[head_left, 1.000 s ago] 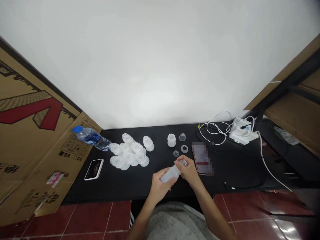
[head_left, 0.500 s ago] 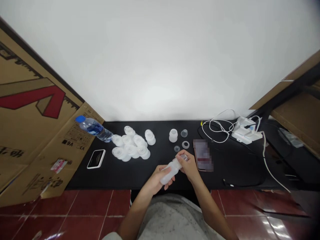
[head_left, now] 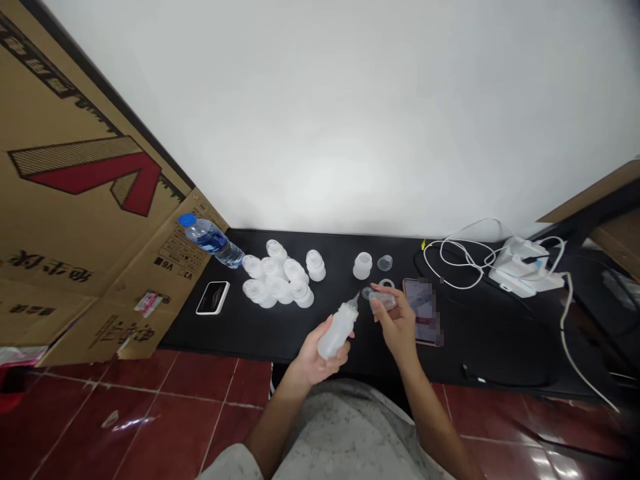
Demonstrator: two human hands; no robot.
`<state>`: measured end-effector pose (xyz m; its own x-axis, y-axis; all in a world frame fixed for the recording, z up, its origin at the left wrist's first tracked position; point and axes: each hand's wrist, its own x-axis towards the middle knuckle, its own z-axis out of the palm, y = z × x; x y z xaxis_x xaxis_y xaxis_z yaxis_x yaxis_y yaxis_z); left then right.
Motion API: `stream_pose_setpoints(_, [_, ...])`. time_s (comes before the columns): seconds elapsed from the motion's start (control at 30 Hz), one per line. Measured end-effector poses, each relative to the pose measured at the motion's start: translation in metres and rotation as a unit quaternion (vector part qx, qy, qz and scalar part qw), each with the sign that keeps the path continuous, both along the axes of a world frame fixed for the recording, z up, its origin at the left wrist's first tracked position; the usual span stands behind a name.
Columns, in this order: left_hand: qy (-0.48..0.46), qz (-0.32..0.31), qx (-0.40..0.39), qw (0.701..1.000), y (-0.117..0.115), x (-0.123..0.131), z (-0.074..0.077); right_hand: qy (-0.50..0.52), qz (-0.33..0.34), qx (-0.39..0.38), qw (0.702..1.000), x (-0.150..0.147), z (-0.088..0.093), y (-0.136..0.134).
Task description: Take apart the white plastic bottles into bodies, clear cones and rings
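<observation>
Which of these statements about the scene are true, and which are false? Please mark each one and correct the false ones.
1. The left hand holds a white plastic bottle with a pointed tip. True.
2. The right hand is empty. False: it holds a small clear piece.
3. The water bottle with the blue cap stands upright. False: it lies on its side.
4. A phone lies to the right of the right hand. True.

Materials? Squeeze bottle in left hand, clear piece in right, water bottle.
The squeeze bottle in the left hand: likely soft polyethylene, matte, milky and translucent. The clear piece in the right hand: probably plastic, glossy and see-through, though small to judge. The water bottle: likely PET, clear and shiny, with highlights on its wall.
</observation>
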<state>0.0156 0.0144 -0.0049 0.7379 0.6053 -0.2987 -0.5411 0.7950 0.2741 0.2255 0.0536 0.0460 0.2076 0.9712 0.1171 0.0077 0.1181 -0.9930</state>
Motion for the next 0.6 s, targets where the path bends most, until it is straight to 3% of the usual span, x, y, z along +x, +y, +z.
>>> stream_pose_setpoints(0.07, [0.063,0.083,0.052,0.993,-0.003,0.002,-0.001,-0.024,-0.037,-0.004,0.999,0.012,0.000,-0.001])
stream_pose_setpoints(0.17, [0.160,0.196,0.157,0.955,-0.005,0.006,-0.001,-0.046,-0.065,-0.018,0.997,0.025,-0.008,-0.006])
stream_pose_setpoints(0.27, [0.223,0.267,0.225,0.910,-0.003,0.009,-0.002,-0.106,-0.036,-0.024,0.993,0.028,-0.021,-0.015])
stream_pose_setpoints(0.4, [0.269,0.278,0.234,0.892,-0.002,0.011,-0.003,-0.251,0.039,-0.023,0.967,0.019,-0.035,-0.028])
stream_pose_setpoints(0.6, [0.313,0.255,0.247,0.881,-0.001,0.009,-0.006,-0.382,0.011,-0.025,0.924,0.019,-0.036,-0.028])
